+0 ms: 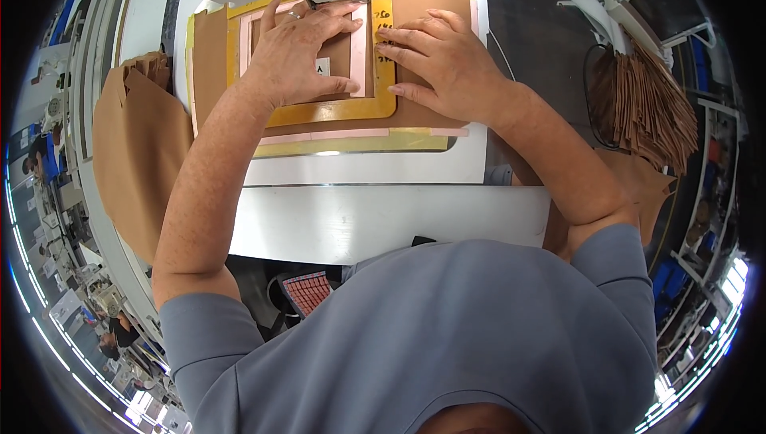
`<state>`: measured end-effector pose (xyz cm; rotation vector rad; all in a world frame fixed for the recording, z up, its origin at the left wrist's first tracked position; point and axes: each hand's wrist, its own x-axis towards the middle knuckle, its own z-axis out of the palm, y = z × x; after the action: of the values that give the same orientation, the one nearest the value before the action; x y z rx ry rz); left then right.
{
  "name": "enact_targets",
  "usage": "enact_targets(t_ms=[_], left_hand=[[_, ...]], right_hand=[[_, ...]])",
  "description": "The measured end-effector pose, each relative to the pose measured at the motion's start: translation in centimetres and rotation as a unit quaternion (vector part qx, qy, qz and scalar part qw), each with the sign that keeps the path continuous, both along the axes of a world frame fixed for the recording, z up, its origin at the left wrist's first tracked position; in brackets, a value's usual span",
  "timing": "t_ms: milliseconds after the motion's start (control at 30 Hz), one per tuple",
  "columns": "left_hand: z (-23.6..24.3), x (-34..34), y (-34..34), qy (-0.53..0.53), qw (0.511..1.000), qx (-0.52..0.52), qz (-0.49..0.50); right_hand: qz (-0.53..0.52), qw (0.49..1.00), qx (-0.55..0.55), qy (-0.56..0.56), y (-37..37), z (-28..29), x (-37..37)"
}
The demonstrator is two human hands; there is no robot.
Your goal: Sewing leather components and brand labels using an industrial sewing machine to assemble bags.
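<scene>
Yellow frame [327,110], set back from near edge of white worktop [383,218]; left hand [295,55] splayed over frame's opening; right hand [447,59] spread at its right rim; neither clasping anything.

Your left hand [297,53] is palm down, fingers spread, its thumb reaching toward your right hand [448,61]. That right hand is also palm down, a gap away, its slightly curved fingers aimed at your left and its thumb below them. Your left forearm [206,183] and right forearm [558,143] slant inward to the hands from bent elbows.
</scene>
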<state>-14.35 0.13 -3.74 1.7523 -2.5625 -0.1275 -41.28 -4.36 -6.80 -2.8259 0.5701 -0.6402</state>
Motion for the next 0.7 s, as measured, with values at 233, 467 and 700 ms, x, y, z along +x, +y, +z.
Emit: enact_targets(t_ms=[233,467,700], left_hand=[[0.3,-0.2,-0.9,-0.032,0.998,0.029,0.036],[0.9,-0.3,-1.9,-0.059,0.995,0.064,0.046],[-1.3,1.7,-3.1,-0.002,1.000,-0.011,0.008]], right_hand=[[0.029,0.999,-0.024,0.008,1.6,0.3,0.9],[0.015,0.992,-0.096,0.082,2.4,0.9,1.1],[-0.015,0.986,-0.104,0.126,2.2,1.0,1.5]])
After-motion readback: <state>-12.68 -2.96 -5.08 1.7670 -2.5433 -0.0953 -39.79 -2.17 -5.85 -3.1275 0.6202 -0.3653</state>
